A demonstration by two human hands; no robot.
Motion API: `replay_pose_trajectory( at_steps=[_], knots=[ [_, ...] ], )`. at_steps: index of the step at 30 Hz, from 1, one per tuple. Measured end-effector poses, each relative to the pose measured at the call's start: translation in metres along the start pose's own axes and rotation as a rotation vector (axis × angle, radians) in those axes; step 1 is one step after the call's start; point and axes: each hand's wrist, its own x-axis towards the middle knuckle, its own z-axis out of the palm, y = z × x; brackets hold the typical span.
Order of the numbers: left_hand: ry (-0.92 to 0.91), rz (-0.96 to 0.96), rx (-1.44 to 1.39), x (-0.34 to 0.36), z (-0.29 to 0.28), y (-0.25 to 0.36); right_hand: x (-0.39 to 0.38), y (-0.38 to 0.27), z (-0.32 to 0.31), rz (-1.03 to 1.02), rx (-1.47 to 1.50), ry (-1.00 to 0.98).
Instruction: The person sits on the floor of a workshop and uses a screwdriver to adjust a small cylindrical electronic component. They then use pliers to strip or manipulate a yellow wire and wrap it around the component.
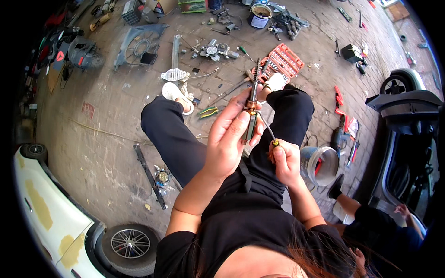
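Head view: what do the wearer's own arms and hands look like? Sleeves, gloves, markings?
Left hand and right hand are both ungloved. The left forearm and right forearm are uncovered, with no watch, cable or marking visible. Short black sleeves cover the upper arms.

Tool handle (276, 142) — mostly hidden by right hand (287, 161); white car (62, 220) — cut off.

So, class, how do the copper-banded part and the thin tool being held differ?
Shape: the copper-banded part is thick and stepped, while the thin tool has a slim, plain rod.
Pose: the copper-banded part points mostly up the picture; the thin tool slants up and left.
Hold: the left grip has the copper-banded part, the right grip the thin tool.
Both look partly metal.
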Motion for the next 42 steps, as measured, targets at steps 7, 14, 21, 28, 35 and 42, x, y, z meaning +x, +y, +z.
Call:
replay_pose_trajectory(
  at_steps=[7, 14, 21, 28, 35, 42],
  knots=[
    [-0.053, 0.055, 0.014, -0.002, -0.006, 0.002, 0.001, 0.006, 0.01, 0.115, 0.371, -0.129],
    [-0.089, -0.012, 0.003, 0.005, -0.017, 0.003, 0.002, 0.013, 0.018, 0.292, 0.951, -0.309],
    [-0.129, -0.235, -0.018, 0.003, -0.019, -0.032, 0.001, -0.005, 0.031, 0.715, 1.178, -0.46],
    [0.01, -0.053, -0.141, 0.017, -0.038, -0.01, 0.013, 0.002, 0.023, 0.442, 1.023, -0.292],
    [0.091, -0.052, -0.138, 0.026, -0.057, -0.001, 0.064, 0.073, 0.042, 0.626, 0.655, 0.141],
    [0.243, -0.043, -0.058, 0.025, -0.08, -0.005, 0.112, 0.278, 0.094, 0.865, 0.082, 0.178]
  ],
)
